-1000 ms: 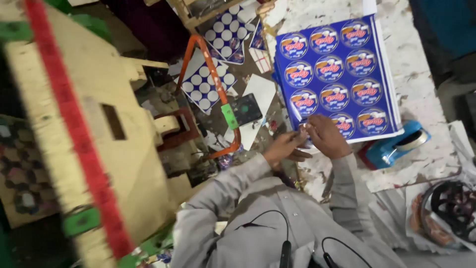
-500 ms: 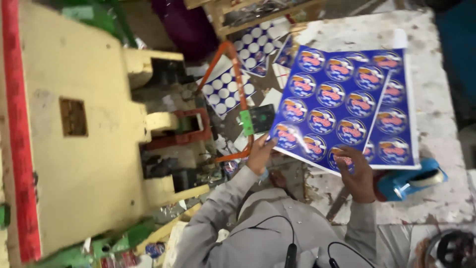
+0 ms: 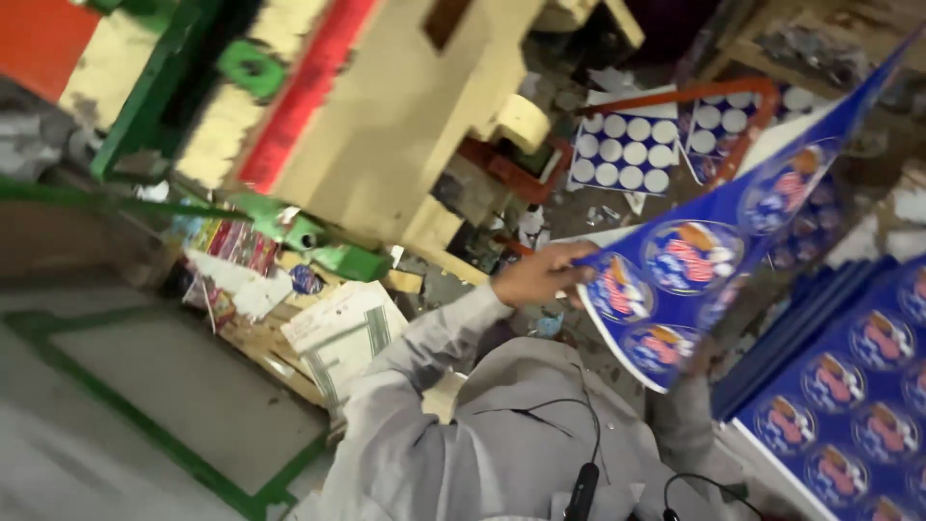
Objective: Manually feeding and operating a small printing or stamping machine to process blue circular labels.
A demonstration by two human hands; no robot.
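Observation:
My left hand (image 3: 540,275) grips the near edge of a blue printed sheet (image 3: 694,260) covered with round labels. The sheet is lifted off the stack and curves up toward the top right. My right sleeve (image 3: 685,425) reaches under the sheet, where the hand is hidden, so its grip cannot be seen. A stack of the same blue sheets (image 3: 849,386) lies at the lower right, below the lifted one.
A large cream press machine (image 3: 386,116) with red and green parts fills the upper left. Blue sheets punched with round holes (image 3: 622,154) lie beyond my left hand. Paper scraps (image 3: 338,328) litter its base. A grey floor with green lines (image 3: 145,425) is at lower left.
The view has swung left and down. The blue sheet, flat on the stack before, is now lifted and tilted up, with my left hand still on its edge and my right hand gone behind it.

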